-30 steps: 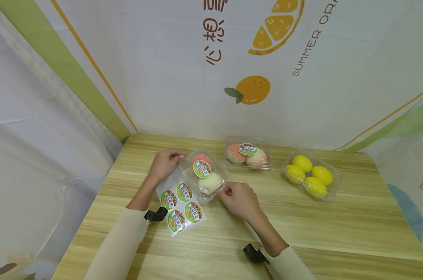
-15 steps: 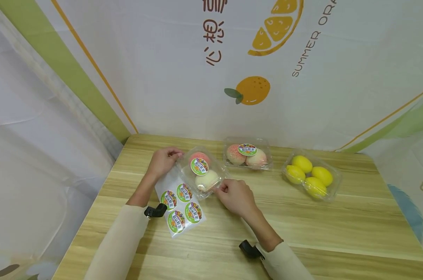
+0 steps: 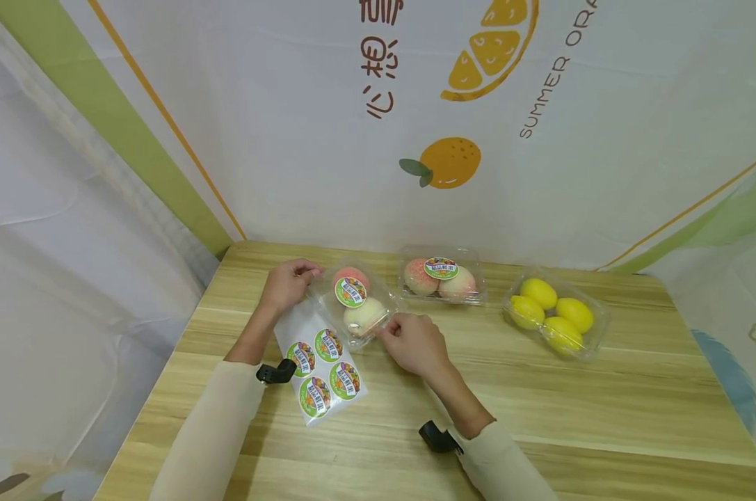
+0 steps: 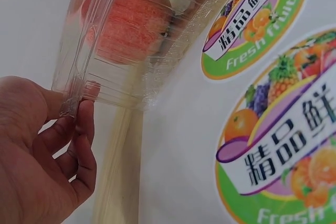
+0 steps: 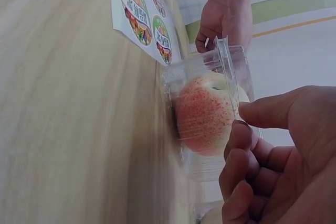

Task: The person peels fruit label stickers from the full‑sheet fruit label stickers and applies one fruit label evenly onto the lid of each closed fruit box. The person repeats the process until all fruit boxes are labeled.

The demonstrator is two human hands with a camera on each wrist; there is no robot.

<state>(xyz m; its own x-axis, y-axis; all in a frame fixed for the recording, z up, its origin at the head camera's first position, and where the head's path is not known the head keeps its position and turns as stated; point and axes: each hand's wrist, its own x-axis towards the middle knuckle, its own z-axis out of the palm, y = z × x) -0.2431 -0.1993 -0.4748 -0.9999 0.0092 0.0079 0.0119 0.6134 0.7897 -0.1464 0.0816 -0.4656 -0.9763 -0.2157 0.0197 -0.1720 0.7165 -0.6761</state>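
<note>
Right hand (image 3: pixel 415 344) has free table (image 3: pixel 496 362) to its right as far as the lemon box (image 3: pixel 597 327); gripped peach box (image 3: pixel 382 289) blocks left, second peach box (image 3: pixel 469 257) blocks ahead.

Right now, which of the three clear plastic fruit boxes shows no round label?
The lemon box at far right, holding four yellow lemons; the left peach box and middle peach box each wear a round label.
</note>
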